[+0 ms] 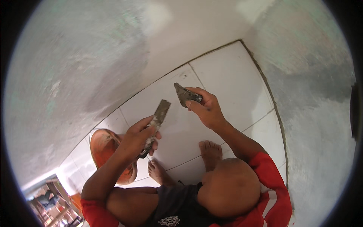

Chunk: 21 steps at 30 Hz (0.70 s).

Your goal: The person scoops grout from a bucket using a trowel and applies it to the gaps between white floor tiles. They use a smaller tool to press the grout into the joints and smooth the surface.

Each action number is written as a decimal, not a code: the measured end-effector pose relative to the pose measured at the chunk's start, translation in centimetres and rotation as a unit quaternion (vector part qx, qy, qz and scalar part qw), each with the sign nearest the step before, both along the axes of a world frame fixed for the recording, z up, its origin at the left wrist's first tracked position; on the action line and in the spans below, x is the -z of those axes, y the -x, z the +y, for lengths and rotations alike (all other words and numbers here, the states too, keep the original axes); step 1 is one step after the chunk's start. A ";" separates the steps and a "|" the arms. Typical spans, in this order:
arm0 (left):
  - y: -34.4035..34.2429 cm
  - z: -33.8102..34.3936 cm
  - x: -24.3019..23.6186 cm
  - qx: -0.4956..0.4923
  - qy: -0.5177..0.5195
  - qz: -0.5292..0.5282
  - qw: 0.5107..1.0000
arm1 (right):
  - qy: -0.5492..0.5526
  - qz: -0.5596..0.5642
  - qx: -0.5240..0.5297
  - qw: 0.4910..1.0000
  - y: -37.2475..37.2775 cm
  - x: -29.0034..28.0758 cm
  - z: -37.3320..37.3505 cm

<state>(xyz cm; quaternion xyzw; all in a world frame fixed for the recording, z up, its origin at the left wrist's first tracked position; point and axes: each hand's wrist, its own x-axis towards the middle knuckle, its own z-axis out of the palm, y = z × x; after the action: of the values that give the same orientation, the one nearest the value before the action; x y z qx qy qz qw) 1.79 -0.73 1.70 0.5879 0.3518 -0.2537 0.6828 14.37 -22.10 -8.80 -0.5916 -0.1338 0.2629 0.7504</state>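
Observation:
My left hand (140, 139) is closed around a long, narrow, flat tool (162, 112) smeared with grey paste and white specks. Its dark lower end sticks out below my fingers. To the right and farther out, my right hand (208, 109) grips a small scraper (183, 93); its blade is coated in grey paste and its dark handle is partly hidden by my fingers. The two tools are apart, both held above white floor tiles (223, 72). Beside my left forearm stands an orange-red bucket or bowl (101, 145), partly covered by that arm; its contents cannot be made out.
Grey-white walls (75, 75) meet in a corner beyond the tiles, with a dark line (261, 72) along their foot. My bare feet (210, 153) and bent knees take up the near floor. Blurred clutter (56, 204) lies at the lower left.

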 end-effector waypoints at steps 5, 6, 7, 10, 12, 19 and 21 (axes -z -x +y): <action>-0.3 -0.8 -0.7 -0.046 0.097 -0.023 0.994 | 0.081 -0.385 0.033 0.919 1.4 0.1 3.0; -0.4 -1.0 -1.0 -0.059 0.103 -0.017 0.993 | 0.105 -0.442 0.028 0.890 1.9 0.0 3.2; -0.5 -1.2 -1.1 -0.071 0.108 -0.012 0.991 | 0.128 -0.497 0.025 0.858 2.3 -0.3 3.2; -0.4 -0.9 -0.7 -0.098 0.126 -0.014 0.987 | 0.163 -0.518 -0.020 0.839 3.3 -0.5 2.8; -0.2 -0.7 -0.6 -0.095 0.129 -0.010 0.987 | 0.175 -0.529 -0.041 0.829 3.6 -0.1 2.5; 0.5 0.0 -0.7 -0.098 0.105 -0.017 0.989 | 0.177 -0.533 -0.119 0.819 2.6 1.0 -1.3; 0.3 0.1 -0.7 -0.068 0.080 -0.002 0.994 | 0.164 -0.486 -0.110 0.852 1.5 1.1 -2.0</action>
<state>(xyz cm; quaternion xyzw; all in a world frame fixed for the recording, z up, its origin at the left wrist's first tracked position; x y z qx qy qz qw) 1.54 -0.62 2.39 0.5063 0.3681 -0.2324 0.7444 12.86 -24.08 -9.90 -0.7396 -0.5004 0.0410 0.4482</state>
